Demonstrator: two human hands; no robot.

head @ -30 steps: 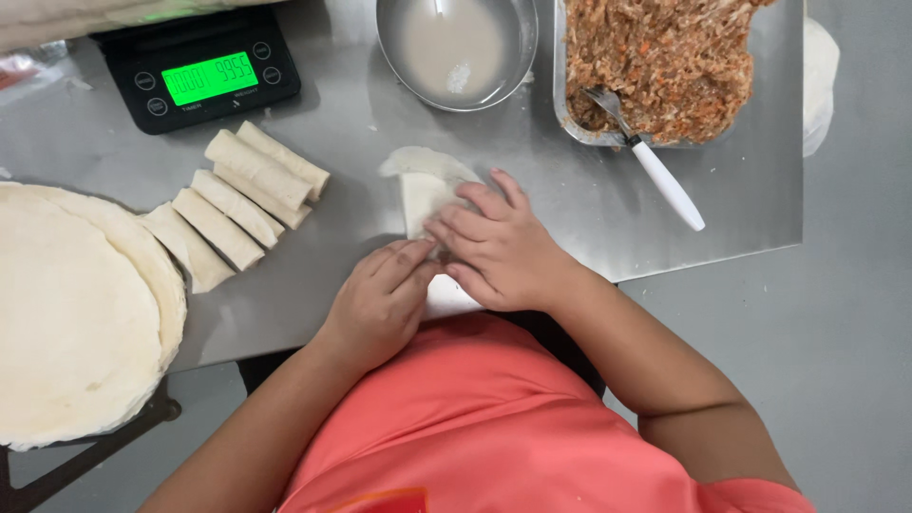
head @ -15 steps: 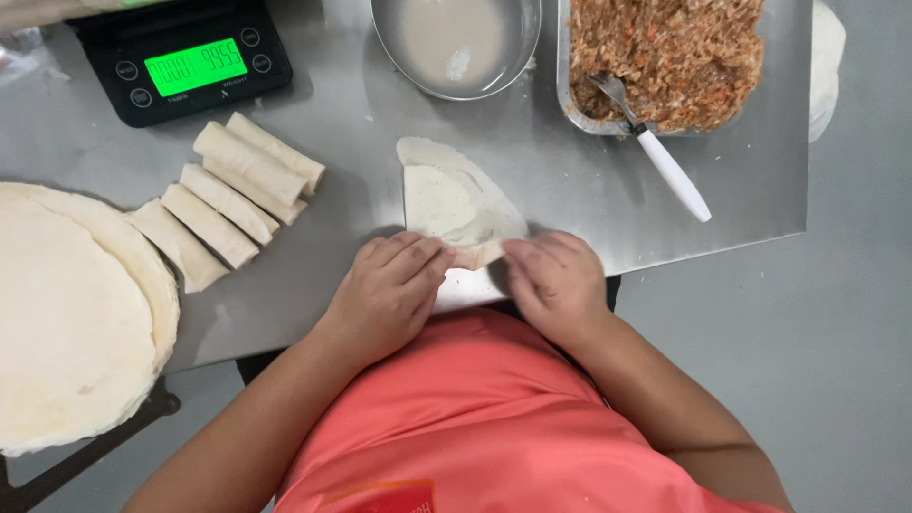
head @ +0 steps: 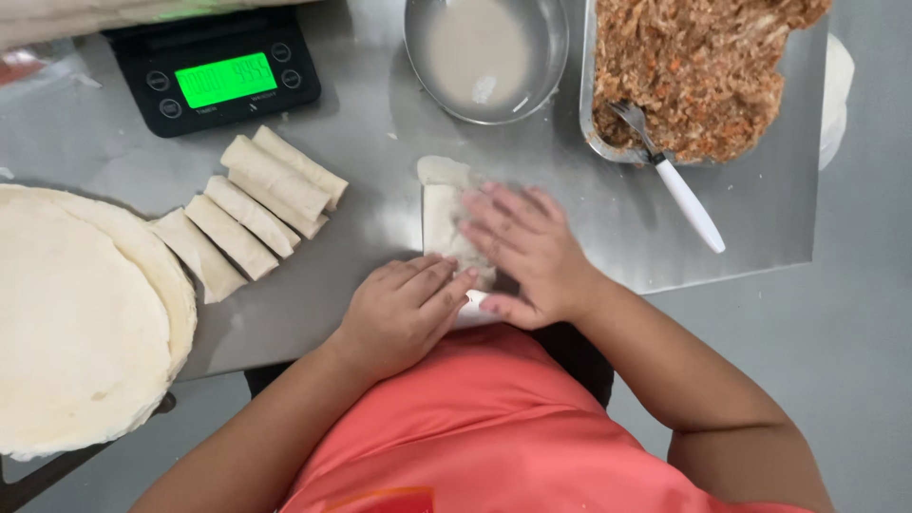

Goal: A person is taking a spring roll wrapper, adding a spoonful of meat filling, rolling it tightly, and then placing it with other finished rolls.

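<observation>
Single head view, straight down, close over steel table

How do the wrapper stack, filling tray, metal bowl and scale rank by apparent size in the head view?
1. Wrapper stack, cut off by the frame.
2. Filling tray, also cut off.
3. Scale and metal bowl look alike; unranked.

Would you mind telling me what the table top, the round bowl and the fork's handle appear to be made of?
The table top looks like brushed stainless steel: grey, with soft dull reflections. The round bowl also seems to be metal, its rim shiny and thin. The fork's handle appears to be white plastic, smooth and opaque, though its prongs look metallic.
</observation>
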